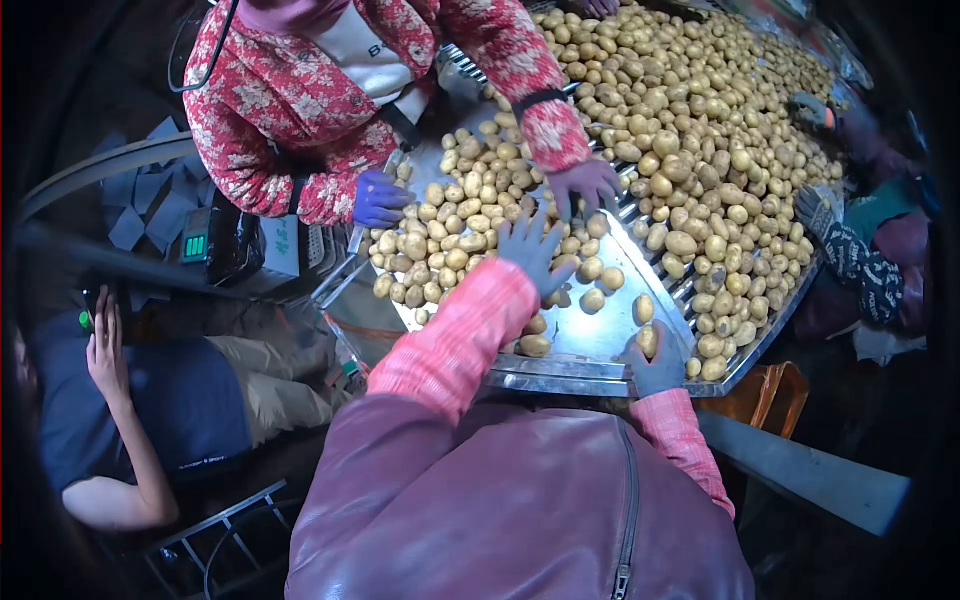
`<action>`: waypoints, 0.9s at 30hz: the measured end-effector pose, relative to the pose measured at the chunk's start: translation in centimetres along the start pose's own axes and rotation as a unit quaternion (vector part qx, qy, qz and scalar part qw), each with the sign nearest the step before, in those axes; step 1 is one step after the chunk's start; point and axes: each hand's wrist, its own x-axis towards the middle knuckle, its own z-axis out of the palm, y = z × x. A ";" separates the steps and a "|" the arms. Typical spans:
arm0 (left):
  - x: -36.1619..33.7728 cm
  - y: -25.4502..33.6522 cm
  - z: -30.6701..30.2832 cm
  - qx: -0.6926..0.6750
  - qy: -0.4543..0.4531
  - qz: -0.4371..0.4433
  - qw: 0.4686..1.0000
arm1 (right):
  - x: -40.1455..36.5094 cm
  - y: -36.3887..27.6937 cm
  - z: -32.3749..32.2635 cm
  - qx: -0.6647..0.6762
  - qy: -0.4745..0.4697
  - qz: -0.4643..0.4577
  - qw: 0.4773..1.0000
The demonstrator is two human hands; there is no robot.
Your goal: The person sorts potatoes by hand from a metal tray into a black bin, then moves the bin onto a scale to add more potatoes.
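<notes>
My left hand (pixel 535 252), in a grey glove, reaches over the metal tray (pixel 592 330) with fingers spread. It lies against the edge of a heap of potatoes (pixel 470 212). Near the tray's front right corner, my right hand (pixel 660 368), gloved too, has its fingers around a potato (pixel 648 341). Another potato (pixel 643 308) lies just beyond it. Loose potatoes are scattered between my hands, one of them a small round potato (pixel 593 300). Part of the heap is hidden under my left hand and forearm.
Across the tray, a person in a red floral jacket (pixel 300 110) has a purple-gloved hand (pixel 380 198) and another gloved hand (pixel 585 185) at the heap. A large pile of potatoes (pixel 700 130) covers the slatted rollers at right. A gloved hand (pixel 815 108) works there. Another person (pixel 150 400) is at left.
</notes>
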 end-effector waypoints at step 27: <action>-10.8 -3.7 -9.8 -0.026 -0.230 -0.155 0.960 | 0.2 0.3 0.2 -0.025 -0.025 0.005 0.999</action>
